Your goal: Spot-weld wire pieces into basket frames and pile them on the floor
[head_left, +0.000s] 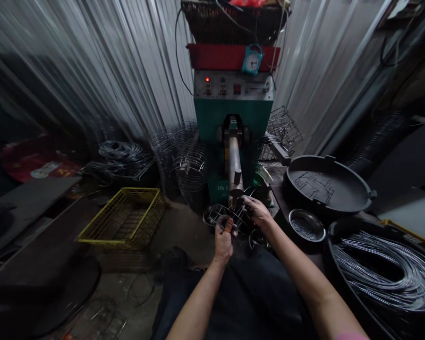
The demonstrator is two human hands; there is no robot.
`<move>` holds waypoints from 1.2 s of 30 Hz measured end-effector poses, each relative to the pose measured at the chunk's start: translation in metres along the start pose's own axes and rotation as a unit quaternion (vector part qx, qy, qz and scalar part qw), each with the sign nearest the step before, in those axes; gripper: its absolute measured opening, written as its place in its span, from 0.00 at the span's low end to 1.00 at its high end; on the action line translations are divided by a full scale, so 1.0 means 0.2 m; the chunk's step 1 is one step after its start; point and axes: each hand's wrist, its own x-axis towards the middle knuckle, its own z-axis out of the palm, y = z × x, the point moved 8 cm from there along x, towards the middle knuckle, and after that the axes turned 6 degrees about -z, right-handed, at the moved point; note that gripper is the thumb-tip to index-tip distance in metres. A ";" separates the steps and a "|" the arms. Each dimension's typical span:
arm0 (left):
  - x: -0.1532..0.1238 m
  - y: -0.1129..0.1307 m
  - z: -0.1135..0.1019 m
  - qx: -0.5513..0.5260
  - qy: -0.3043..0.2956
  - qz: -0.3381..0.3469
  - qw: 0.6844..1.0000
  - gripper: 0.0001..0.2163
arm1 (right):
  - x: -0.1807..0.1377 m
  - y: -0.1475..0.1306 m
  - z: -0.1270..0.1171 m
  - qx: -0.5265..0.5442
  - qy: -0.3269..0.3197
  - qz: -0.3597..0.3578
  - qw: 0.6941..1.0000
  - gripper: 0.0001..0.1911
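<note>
In front of the green welding machine (203, 120) I hold a round wire frame (212, 213) with crossing bars, low between my knees. My left hand (225, 238) is closed on its near side; an orange wrap covers one finger. My right hand (257, 211) pinches the frame's right side, close under the machine's thick metal arm (234, 160). The arm's blunt end (236, 188) is just above the frame; whether they touch I cannot tell. Fingers and shadow hide part of the frame.
A yellow-rimmed wire basket (131, 243) stands on the floor at left. To the right are a black round pan (347, 200) with small wire pieces, a metal bowl (318, 236) of short wires, and a large tub (335, 264) of bent wires. Wire rings (191, 165) hang beside the machine.
</note>
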 end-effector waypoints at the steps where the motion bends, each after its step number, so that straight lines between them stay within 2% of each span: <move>1: 0.00 0.00 0.00 -0.005 0.002 -0.001 1.000 0.16 | 0.01 0.00 0.01 0.000 -0.001 -0.003 1.000 0.10; 6: 0.00 0.02 0.01 -0.029 0.012 -0.002 1.000 0.17 | 0.04 -0.01 0.06 0.001 -0.025 -0.020 0.999 0.10; 10: 0.01 0.01 0.02 -0.048 0.018 -0.007 0.999 0.17 | 0.05 -0.01 0.07 0.009 -0.014 -0.018 1.000 0.10; 18: 0.05 0.02 0.02 -0.047 0.017 0.002 0.999 0.15 | 0.10 0.01 0.05 -0.004 0.009 -0.014 1.000 0.08; 26: 0.07 0.03 0.04 -0.064 0.017 0.000 0.998 0.15 | 0.15 0.02 0.06 -0.012 -0.021 -0.039 0.999 0.11; 33: 0.07 0.04 0.04 -0.056 0.030 -0.004 0.998 0.16 | 0.16 0.02 0.05 -0.021 -0.018 -0.040 0.999 0.11; 36: 0.06 0.05 0.04 -0.058 0.027 -0.006 0.998 0.16 | 0.15 0.03 0.04 -0.057 -0.007 -0.043 0.997 0.10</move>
